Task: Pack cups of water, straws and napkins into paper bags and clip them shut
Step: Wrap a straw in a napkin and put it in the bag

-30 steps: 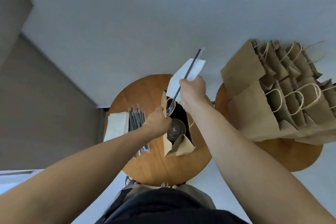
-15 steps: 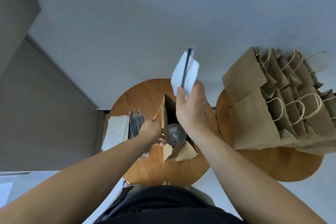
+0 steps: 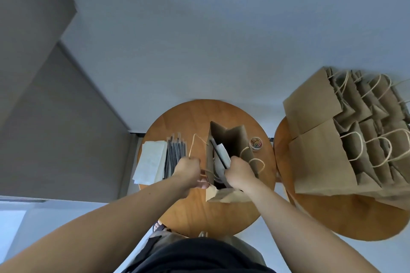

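Observation:
An open brown paper bag (image 3: pixel 235 139) stands upright in the middle of the round wooden table (image 3: pixel 195 213). My right hand (image 3: pixel 238 173) is at the bag's mouth, gripping a white napkin (image 3: pixel 223 154) and a black straw (image 3: pixel 218 155) that reach down inside the bag. My left hand (image 3: pixel 188 172) grips the bag's left rim and its twine handle, holding the mouth open. The cup inside is hidden by my hands.
A stack of white napkins (image 3: pixel 150 162) and a row of black straws (image 3: pixel 175 155) lie on the table's left. A small dish of coloured clips (image 3: pixel 255 143) sits right of the bag. Several packed paper bags (image 3: pixel 346 137) crowd a second round table (image 3: pixel 332 217) at right.
My right hand has come down from above the bag, lowering the napkin and straw into its mouth. My left hand stays on the bag's left rim.

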A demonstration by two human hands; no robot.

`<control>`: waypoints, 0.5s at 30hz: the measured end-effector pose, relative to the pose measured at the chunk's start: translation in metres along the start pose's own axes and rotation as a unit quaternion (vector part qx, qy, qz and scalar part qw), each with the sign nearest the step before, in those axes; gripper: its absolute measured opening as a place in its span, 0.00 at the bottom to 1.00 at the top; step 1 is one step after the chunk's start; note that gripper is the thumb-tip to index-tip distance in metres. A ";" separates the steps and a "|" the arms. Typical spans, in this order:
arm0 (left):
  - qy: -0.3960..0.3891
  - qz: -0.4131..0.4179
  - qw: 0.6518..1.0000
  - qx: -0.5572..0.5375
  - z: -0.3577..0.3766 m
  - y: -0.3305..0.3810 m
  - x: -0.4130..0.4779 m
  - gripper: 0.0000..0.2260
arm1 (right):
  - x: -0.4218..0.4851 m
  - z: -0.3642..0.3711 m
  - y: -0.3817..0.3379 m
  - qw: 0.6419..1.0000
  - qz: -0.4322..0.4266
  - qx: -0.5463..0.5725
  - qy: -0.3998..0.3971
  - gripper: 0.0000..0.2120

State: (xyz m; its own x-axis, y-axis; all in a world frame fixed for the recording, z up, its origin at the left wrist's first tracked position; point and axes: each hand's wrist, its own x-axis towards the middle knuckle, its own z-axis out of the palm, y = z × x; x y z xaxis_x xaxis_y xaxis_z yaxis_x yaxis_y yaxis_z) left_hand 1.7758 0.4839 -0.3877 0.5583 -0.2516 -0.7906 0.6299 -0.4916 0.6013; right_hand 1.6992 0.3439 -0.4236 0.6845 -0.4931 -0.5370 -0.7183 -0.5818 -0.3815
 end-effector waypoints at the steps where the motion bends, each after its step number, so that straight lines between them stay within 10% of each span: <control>1: 0.000 -0.004 1.000 -0.004 0.000 -0.002 0.000 0.09 | 0.008 0.000 0.000 0.999 0.022 0.015 -0.019 0.04; 6: 0.006 -0.014 0.999 -0.034 0.000 -0.008 0.000 0.07 | 0.039 0.006 -0.005 0.972 0.131 0.195 -0.016 0.05; 15: 0.015 -0.016 1.000 -0.018 0.001 -0.010 0.003 0.08 | 0.063 0.036 0.004 0.973 0.156 0.139 -0.098 0.02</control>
State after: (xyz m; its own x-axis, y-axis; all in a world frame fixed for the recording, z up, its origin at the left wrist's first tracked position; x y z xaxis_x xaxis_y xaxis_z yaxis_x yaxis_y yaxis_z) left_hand 1.7710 0.4873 -0.3964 0.5540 -0.2108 -0.8054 0.6658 -0.4685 0.5807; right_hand 1.7345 0.3334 -0.4857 0.4097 -0.4689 -0.7825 -0.9122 -0.2120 -0.3506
